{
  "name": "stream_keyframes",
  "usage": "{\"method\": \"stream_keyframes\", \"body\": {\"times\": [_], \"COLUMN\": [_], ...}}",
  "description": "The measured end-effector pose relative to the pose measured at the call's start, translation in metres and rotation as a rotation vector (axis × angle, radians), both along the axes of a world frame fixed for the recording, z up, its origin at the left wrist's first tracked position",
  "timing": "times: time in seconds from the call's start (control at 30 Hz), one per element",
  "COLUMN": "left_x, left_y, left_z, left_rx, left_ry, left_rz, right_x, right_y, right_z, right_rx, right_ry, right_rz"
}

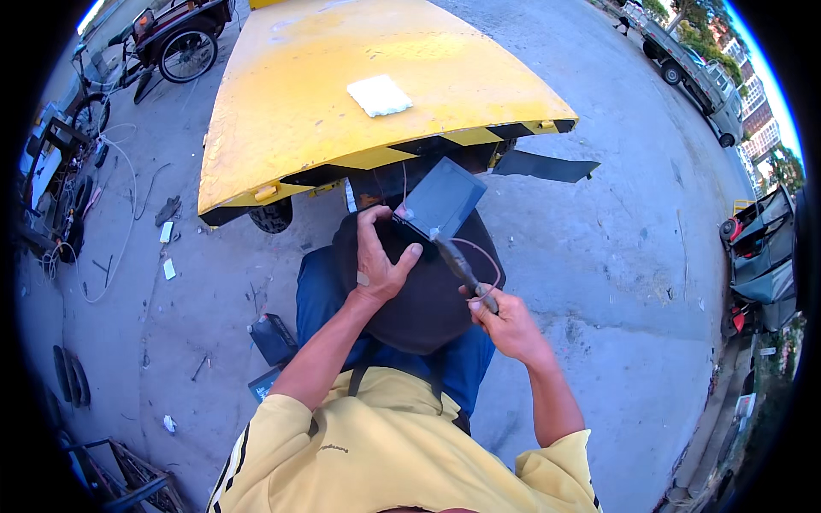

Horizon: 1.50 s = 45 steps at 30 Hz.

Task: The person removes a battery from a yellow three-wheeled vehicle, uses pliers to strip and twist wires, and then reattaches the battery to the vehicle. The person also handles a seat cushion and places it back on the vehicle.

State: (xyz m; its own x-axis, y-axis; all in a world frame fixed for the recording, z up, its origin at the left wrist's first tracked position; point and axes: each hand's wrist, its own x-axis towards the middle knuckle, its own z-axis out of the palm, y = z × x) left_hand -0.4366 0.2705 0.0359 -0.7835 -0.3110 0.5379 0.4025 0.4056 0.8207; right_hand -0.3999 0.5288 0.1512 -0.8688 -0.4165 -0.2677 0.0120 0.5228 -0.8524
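A dark grey box-shaped battery (445,198) lies tilted on a dark rounded surface (402,312) between my knees. Pinkish wire shows at its left corner. My left hand (380,261) is beside that corner, thumb and forefinger spread apart; its other fingers are mostly hidden. In my right hand (506,323) is a dark, thick-handled tool (460,263), its far end at the battery's near edge. A reddish wire (489,254) loops from there back to my right fingers. I cannot make out the tool's exact kind.
A yellow metal panel (342,51) with a black-striped edge overhangs just ahead, bearing a white pad (379,95). More dark batteries (273,339) stand on the ground by my left leg. Cables and a tricycle (184,51) are at left; a truck (697,77) is far right.
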Motion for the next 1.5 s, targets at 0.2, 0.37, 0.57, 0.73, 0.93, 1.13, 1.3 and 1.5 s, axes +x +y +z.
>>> {"method": "stream_keyframes", "body": {"times": [0.2, 0.37, 0.57, 0.73, 0.93, 1.13, 1.3, 1.5], "left_x": [0.030, 0.040, 0.023, -0.066, -0.053, 0.022, 0.002, 0.004], "left_y": [-0.005, -0.009, -0.053, -0.137, -0.123, -0.012, 0.025, 0.038], "left_z": [0.078, 0.065, 0.118, 0.147, 0.140, 0.057, 0.031, 0.016], "left_rx": [-0.401, -0.600, -0.362, -0.464, -0.695, -0.151, -0.075, -0.143], "left_ry": [0.201, 0.081, 0.183, 0.145, 0.230, -0.111, -0.326, -0.215], "left_rz": [-0.329, -0.479, -0.114, 0.331, 0.429, -0.043, -0.022, 0.129], "right_x": [0.013, 0.023, 0.030, 0.037, 0.041, 0.039, 0.024, 0.002], "right_y": [-0.013, -0.023, -0.014, -0.004, -0.002, -0.001, -0.002, -0.003], "right_z": [-0.002, -0.013, -0.023, -0.030, -0.028, -0.014, 0.009, 0.031], "right_rx": [0.409, 0.497, 0.027, -0.340, -0.562, -0.773, -0.611, -0.334], "right_ry": [0.422, 0.524, 0.035, -0.439, -0.577, -0.593, -0.488, -0.449], "right_rz": [0.197, 0.300, 0.188, 0.015, -0.089, -0.094, -0.104, -0.086]}}
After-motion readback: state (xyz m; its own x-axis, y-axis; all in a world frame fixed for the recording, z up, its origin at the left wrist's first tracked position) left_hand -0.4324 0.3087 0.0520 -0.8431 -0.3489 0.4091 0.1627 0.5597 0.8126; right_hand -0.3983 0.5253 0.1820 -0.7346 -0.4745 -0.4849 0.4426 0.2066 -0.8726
